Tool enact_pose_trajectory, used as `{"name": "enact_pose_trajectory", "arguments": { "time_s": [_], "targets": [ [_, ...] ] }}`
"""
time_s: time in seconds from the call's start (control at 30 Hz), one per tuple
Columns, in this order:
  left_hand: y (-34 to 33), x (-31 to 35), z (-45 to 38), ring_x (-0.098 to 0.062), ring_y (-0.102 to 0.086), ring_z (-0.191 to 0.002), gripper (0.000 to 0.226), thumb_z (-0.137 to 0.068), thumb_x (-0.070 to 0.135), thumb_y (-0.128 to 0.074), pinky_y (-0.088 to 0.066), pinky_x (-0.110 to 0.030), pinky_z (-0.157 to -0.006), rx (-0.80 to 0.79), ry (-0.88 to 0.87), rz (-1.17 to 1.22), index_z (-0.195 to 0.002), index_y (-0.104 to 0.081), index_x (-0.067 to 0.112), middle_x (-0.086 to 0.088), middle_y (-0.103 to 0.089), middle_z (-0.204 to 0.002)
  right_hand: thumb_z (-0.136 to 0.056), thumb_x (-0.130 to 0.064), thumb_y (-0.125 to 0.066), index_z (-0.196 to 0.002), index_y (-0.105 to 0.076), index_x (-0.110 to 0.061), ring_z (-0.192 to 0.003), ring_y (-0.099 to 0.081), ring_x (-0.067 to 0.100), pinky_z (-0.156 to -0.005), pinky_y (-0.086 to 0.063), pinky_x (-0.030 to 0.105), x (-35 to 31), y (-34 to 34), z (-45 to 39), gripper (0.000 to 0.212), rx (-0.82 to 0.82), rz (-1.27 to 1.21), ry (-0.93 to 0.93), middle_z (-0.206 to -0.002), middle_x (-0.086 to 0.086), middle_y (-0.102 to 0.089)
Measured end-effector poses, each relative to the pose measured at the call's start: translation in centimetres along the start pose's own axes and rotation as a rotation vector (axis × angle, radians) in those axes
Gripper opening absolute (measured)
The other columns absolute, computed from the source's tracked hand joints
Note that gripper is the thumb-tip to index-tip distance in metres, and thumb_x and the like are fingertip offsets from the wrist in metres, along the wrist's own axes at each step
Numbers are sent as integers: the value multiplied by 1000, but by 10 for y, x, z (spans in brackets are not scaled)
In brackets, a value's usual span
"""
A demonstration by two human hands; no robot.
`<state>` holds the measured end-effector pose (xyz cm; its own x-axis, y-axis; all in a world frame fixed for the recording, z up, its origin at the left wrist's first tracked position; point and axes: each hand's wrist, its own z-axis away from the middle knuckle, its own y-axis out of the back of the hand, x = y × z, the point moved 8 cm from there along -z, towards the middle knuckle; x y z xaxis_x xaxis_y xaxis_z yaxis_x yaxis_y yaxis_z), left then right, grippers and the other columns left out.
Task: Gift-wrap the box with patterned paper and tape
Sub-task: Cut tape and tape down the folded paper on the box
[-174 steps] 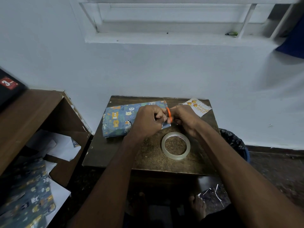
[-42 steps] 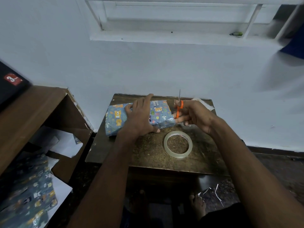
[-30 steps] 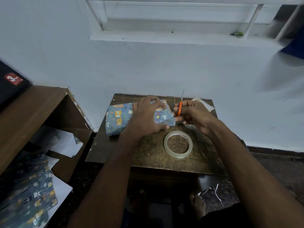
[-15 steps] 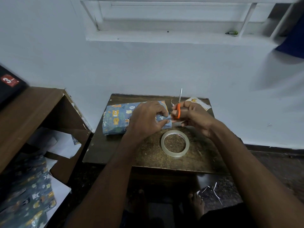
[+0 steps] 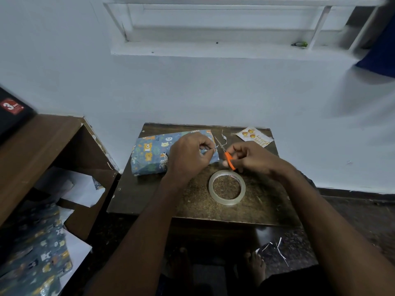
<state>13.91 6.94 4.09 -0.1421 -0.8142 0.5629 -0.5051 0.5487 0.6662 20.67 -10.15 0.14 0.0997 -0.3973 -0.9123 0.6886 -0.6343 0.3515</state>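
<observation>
Since half a second ago your right hand point(image 5: 254, 158) has tipped the scissors point(image 5: 226, 155) over: blades that pointed up toward the wall now slant up and left, toward your left hand point(image 5: 188, 154).

Head view. Wrapped box point(image 5: 154, 154) lies on the far left part of the small table point(image 5: 149, 197), blue animal-print paper around it, right end under your left hand. Left hand: fingers curled, thumb and forefinger pinching a thin pale strip point(image 5: 223, 139) that curls upward beside the box's right end; whether it is tape or paper, cannot tell. Right hand: fingers curled round the orange scissor handles, blade tips just beside the pinched strip. Contact between blades and strip not resolvable.

Tape roll point(image 5: 227, 190) lies flat on the table, near side of both hands, touching neither. Small printed card point(image 5: 254, 136) at the far right corner. Spare patterned paper point(image 5: 36, 261) sits low at the left, beside the wooden shelf unit point(image 5: 42, 146).
</observation>
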Motion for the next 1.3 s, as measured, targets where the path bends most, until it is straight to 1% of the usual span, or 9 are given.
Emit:
{"name": "enact_pose_trajectory", "arguments": {
  "time_s": [0.1, 0.2, 0.3, 0.37, 0.5, 0.7, 0.83, 1.1, 1.3],
  "targets": [
    [1, 4, 2, -5, -67, -78, 9, -81, 22, -84, -58, -34, -64, 29, -9, -29, -83, -76, 27, 13, -73, -84, -82, -26, -85, -99, -73, 0, -73, -54, 31, -60, -39, 31, 2, -6, 0, 34, -51, -55, -59, -84, 25, -74],
    [1, 8, 3, -10, -68, -82, 11, -82, 19, -79, -57, -37, -62, 43, -39, -88, -81, -73, 27, 12, -71, -84, -89, -23, -79, -101, -68, 8, -55, -49, 20, -53, -35, 23, 0, -11, 3, 35, -92, -105, -102, -82, 25, -75],
    [-2, 12, 3, -14, -66, -83, 12, -80, 16, -76, -56, -38, -59, 46, -86, -150, -77, -70, 26, 11, -69, -84, -94, -22, -75, -109, -61, 18, -47, -46, 14, -53, -31, 27, 2, -13, 1, 45, -108, -147, -132, -83, 26, -74],
    [-4, 14, 3, -14, -66, -83, 13, -78, 14, -76, -55, -37, -58, 33, -119, -171, -77, -70, 25, 10, -69, -84, -93, -23, -76, -108, -63, 17, -46, -45, 14, -54, -29, 30, 4, -15, 0, 45, -127, -167, -139, -85, 28, -74],
    [-6, 16, 4, -15, -65, -83, 14, -77, 13, -78, -52, -35, -56, 15, -149, -186, -76, -70, 23, 10, -68, -84, -90, -25, -78, -100, -75, 2, -45, -41, 14, -54, -28, 29, 1, -18, -1, 29, -122, -194, -138, -85, 30, -73],
    [-7, 18, 4, -17, -66, -82, 15, -75, 11, -78, -46, -29, -54, 9, -168, -202, -74, -68, 22, 9, -67, -85, -93, -23, -75, -98, -78, -2, -43, -40, 13, -52, -27, 28, 4, -16, -3, 21, -124, -200, -156, -86, 31, -73],
    [-7, 20, 4, -17, -65, -80, 17, -73, 9, -80, -38, -25, -55, 13, -179, -201, -73, -68, 22, 9, -67, -83, -94, -20, -74, -99, -76, 4, -43, -40, 15, -51, -28, 27, 3, -18, -3, 25, -121, -182, -146, -84, 31, -73],
    [-7, 20, 4, -20, -66, -80, 16, -74, 10, -80, -50, -33, -53, 10, -182, -191, -72, -69, 21, 6, -67, -83, -94, -19, -73, -102, -72, 13, -44, -37, 16, -47, -30, 24, 0, -21, -5, 33, -107, -176, -138, -80, 29, -74],
    [-7, 20, 4, -21, -67, -79, 14, -74, 11, -80, -51, -35, -52, 11, -177, -180, -72, -70, 21, 5, -67, -82, -93, -19, -74, -99, -72, 12, -41, -37, 14, -44, -33, 21, 0, -23, -5, 32, -113, -204, -127, -81, 31, -73]
  ]
}}
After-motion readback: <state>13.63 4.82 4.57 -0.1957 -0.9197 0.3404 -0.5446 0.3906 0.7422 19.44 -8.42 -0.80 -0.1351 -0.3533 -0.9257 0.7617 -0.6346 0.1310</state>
